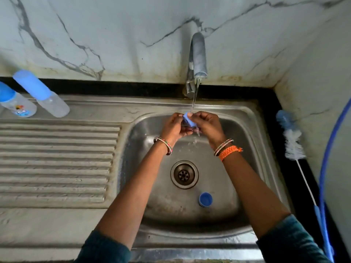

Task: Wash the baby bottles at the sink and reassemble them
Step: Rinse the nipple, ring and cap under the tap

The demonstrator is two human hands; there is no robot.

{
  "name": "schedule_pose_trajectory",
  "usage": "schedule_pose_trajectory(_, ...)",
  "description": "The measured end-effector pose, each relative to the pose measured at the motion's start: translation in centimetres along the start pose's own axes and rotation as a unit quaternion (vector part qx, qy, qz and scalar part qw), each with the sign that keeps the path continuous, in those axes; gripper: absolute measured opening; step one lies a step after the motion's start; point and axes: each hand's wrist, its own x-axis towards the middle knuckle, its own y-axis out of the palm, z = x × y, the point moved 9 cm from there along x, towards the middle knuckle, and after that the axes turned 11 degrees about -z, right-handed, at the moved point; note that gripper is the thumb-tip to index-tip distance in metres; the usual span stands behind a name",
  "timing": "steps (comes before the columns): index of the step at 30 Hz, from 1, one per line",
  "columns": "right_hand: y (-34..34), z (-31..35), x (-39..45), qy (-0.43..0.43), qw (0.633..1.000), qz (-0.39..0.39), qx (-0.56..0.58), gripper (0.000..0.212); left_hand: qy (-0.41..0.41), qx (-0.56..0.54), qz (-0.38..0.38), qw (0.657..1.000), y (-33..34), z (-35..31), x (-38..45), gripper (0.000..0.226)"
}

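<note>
My left hand (173,126) and my right hand (208,126) meet under the running tap (198,54) over the steel sink basin (247,149). Both hold a small light-blue bottle part (188,119) in the thin stream of water. It is mostly hidden by my fingers, so I cannot tell which part it is. A round blue cap (205,199) lies on the basin floor to the right of the drain (184,174). Two clear baby bottles with blue tops stand at the back left of the drainboard, one plain (42,93) and one printed (14,102).
A white and blue bottle brush (292,141) lies on the black counter to the right of the sink, beside a blue hose (322,177). The ribbed drainboard (57,158) stretches to the left. A marble wall rises behind and on the right.
</note>
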Motion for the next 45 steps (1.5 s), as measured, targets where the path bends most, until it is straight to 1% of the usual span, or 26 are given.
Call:
schedule_pose_trajectory(2, -0.5, 0.8, -0.1, -0.025, 0.996, -0.079, -0.040, 0.029, -0.026, 0.045, 0.036, 0.998, 0.9, 1.1, -0.9, 0.038)
schedule_pose_trajectory(3, -0.3, 1.0, -0.2, -0.024, 0.994, -0.097, -0.051, 0.032, -0.032, 0.061, 0.049, 0.996, 1.3, 1.5, -1.3, 0.044)
schedule_pose_trajectory(4, 0.3, 1.0, -0.4, -0.014, 0.994, -0.091, -0.058, 0.033, -0.038, 0.067, 0.053, 0.996, 1.5, 1.8, -1.5, 0.049)
schedule_pose_trajectory(7, 2.2, 0.5, -1.4, 0.024, 0.999, 0.001, -0.029, 0.024, -0.057, 0.096, 0.022, 0.993, 1.0, 1.6, -1.2, 0.059)
schedule_pose_trajectory(9, 1.9, 0.7, -1.5, 0.022, 1.000, 0.004, -0.017, 0.024, -0.046, 0.159, 0.013, 0.986, 0.5, 1.1, -0.8, 0.058)
schedule_pose_trajectory(12, 0.8, 1.5, -0.8, 0.019, 0.997, -0.081, -0.005, 0.037, 0.043, 0.251, -0.014, 0.967, 0.6, 0.0, -0.8, 0.057)
schedule_pose_trajectory(14, 1.5, 2.2, -0.7, 0.015, 0.996, -0.087, 0.000, 0.037, 0.152, 0.265, -0.102, 0.947, 0.6, -1.6, -1.2, 0.046)
schedule_pose_trajectory(16, 2.1, 2.3, -1.0, 0.019, 0.997, -0.069, 0.026, 0.035, 0.204, 0.229, -0.177, 0.935, 0.0, -3.0, -1.6, 0.030)
schedule_pose_trajectory(18, 2.2, 2.4, -1.5, 0.021, 0.998, -0.012, 0.058, 0.031, 0.166, 0.196, -0.187, 0.948, -0.4, -3.4, -0.7, 0.040)
schedule_pose_trajectory(20, 2.2, 2.5, -2.3, 0.014, 0.995, 0.050, 0.082, 0.022, 0.066, 0.169, -0.134, 0.974, -0.1, -2.4, 0.7, 0.055)
schedule_pose_trajectory(22, 1.2, 2.2, -2.3, 0.019, 0.995, 0.031, 0.091, 0.015, -0.037, 0.150, -0.067, 0.986, 0.3, -0.9, 0.9, 0.061)
schedule_pose_trajectory(23, 0.6, 2.0, -2.1, 0.029, 0.995, 0.006, 0.097, 0.017, -0.062, 0.132, -0.045, 0.988, 0.7, -0.6, 0.8, 0.059)
schedule_pose_trajectory(26, -0.2, 2.3, -1.3, 0.025, 0.996, -0.066, 0.051, 0.037, -0.027, 0.131, -0.048, 0.990, 1.0, -0.5, 1.5, 0.054)
schedule_pose_trajectory(29, 0.1, 3.2, -1.0, -0.027, 0.995, -0.089, -0.034, 0.036, 0.008, 0.120, -0.070, 0.990, 1.1, -0.5, 1.7, 0.047)
schedule_pose_trajectory(31, 0.8, 3.9, -1.7, -0.075, 0.991, -0.067, -0.083, 0.028, -0.010, 0.080, -0.065, 0.995, 0.9, -0.2, 1.8, 0.050)
schedule_pose_trajectory(33, 1.7, 4.3, -3.2, -0.125, 0.987, -0.003, -0.104, 0.020, -0.045, 0.041, -0.046, 0.997, 0.6, -0.4, 2.1, 0.051)
schedule_pose_trajectory(35, 1.8, 5.0, -4.5, -0.194, 0.969, 0.057, -0.141, 0.043, -0.089, 0.036, 0.001, 0.995, 0.5, -0.3, 2.3, 0.049)
schedule_pose_trajectory(36, 1.7, 5.5, -4.8, -0.245, 0.945, 0.082, -0.198, 0.051, -0.106, 0.045, 0.034, 0.993, 0.6, -0.2, 2.2, 0.047)
schedule_pose_trajectory(37, 1.7, 5.9, -5.1, -0.301, 0.901, 0.112, -0.292, 0.057, -0.120, 0.054, 0.073, 0.989, 0.8, 0.1, 2.0, 0.047)
schedule_pose_trajectory(38, 1.8, 6.1, -5.1, -0.355, 0.826, 0.146, -0.412, 0.062, -0.132, 0.066, 0.105, 0.983, 1.0, 0.6, 1.8, 0.049)
schedule_pose_trajectory(39, 1.8, 6.1, -4.9, -0.408, 0.727, 0.177, -0.523, 0.064, -0.141, 0.079, 0.127, 0.979, 1.1, 1.1, 1.5, 0.051)
schedule_pose_trajectory(40, 1.6, 6.0, -4.6, -0.449, 0.633, 0.200, -0.598, 0.064, -0.146, 0.091, 0.139, 0.975, 1.2, 1.5, 1.2, 0.051)
schedule_pose_trajectory(42, 1.2, 6.2, -4.3, -0.512, 0.484, 0.201, -0.681, 0.066, -0.148, 0.093, 0.149, 0.973, 1.6, 1.7, 1.1, 0.050)
schedule_pose_trajectory(43, 1.0, 6.4, -4.3, -0.532, 0.431, 0.178, -0.707, 0.067, -0.148, 0.086, 0.150, 0.974, 1.7, 1.4, 1.0, 0.052)
schedule_pose_trajectory(44, 0.9, 6.6, -4.4, -0.550, 0.404, 0.144, -0.717, 0.068, -0.147, 0.081, 0.148, 0.975, 1.8, 1.1, 1.1, 0.055)
schedule_pose_trajectory(45, 0.8, 6.5, -4.8, -0.560, 0.399, 0.115, -0.717, 0.069, -0.147, 0.079, 0.144, 0.976, 1.9, 0.8, 1.2, 0.057)
